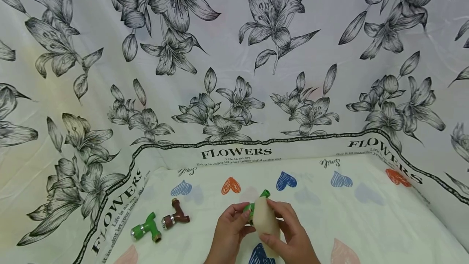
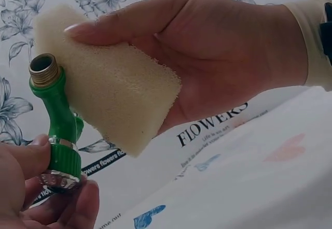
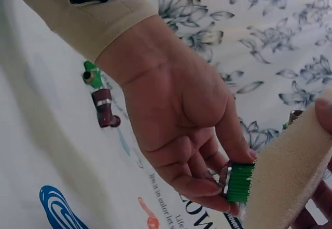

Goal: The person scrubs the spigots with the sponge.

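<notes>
My left hand grips a green tap by its ribbed knob and chrome collar, seen in the left wrist view. The tap's brass threaded end points up there. In my right hand is a cream sponge block, held between thumb and fingers. The sponge stands right against the tap's side and hides much of it in the head view. From the right wrist view, only the tap's green knob and a bit of its brass end show around the sponge.
Left of my hands, a second green tap and a maroon tap lie on the white heart-print cloth. A floral curtain rises behind and along both sides.
</notes>
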Motion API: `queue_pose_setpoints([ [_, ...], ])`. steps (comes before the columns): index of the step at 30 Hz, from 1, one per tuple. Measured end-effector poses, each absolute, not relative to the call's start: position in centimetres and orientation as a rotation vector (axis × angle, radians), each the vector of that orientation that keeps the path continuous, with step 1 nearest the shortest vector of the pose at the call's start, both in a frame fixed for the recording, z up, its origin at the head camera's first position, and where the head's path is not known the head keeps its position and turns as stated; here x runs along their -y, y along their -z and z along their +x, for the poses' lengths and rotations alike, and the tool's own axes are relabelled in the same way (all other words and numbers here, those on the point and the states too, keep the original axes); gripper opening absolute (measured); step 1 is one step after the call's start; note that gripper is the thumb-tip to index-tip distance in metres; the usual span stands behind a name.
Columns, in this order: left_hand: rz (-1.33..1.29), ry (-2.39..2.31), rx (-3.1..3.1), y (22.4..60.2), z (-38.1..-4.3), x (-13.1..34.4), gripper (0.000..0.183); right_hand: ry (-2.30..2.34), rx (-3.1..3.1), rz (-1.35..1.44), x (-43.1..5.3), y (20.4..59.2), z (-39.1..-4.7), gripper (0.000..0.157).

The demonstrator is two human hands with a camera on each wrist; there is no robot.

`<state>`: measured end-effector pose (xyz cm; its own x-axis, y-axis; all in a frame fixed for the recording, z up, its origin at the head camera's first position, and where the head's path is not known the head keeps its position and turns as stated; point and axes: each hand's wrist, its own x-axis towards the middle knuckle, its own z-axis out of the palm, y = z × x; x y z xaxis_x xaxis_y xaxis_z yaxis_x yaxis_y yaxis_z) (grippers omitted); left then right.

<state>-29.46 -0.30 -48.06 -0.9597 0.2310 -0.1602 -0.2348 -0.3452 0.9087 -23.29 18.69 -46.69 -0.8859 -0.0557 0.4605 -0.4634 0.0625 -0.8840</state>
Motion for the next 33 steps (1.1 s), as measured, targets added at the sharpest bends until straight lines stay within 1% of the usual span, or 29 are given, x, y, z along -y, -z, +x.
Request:
queue_pose_setpoints([
  [5,0.068,-2.304,-1.589,48.5,-29.4,0.3,0.021,-1.86,2.014,0.516,-18.4,46.7,-23.3,0.069],
  [10,0.152,-2.282,-1.583,48.6,-29.0,0.0,0.03,-1.772,2.02,0.528,-18.3,46.9,-23.4,0.072],
  [13,0.184,-2.26,-1.631,48.6,-28.9,0.0,0.036,-1.665,2.07,0.485,-18.2,47.1,-23.5,0.074],
  [22,0.239,-2.24,-1.644,48.6,-28.6,0.0,0.03,-1.458,2.148,0.355,-18.2,47.6,-23.8,0.08],
  [27,0.231,-2.235,-1.637,48.3,-28.5,-0.1,0.023,-1.455,2.18,0.246,-18.6,47.4,-23.9,0.078],
  [33,0.191,-2.208,-1.644,48.2,-28.3,-0.1,0.022,-1.508,2.212,0.166,-18.9,47.2,-23.9,0.071],
])
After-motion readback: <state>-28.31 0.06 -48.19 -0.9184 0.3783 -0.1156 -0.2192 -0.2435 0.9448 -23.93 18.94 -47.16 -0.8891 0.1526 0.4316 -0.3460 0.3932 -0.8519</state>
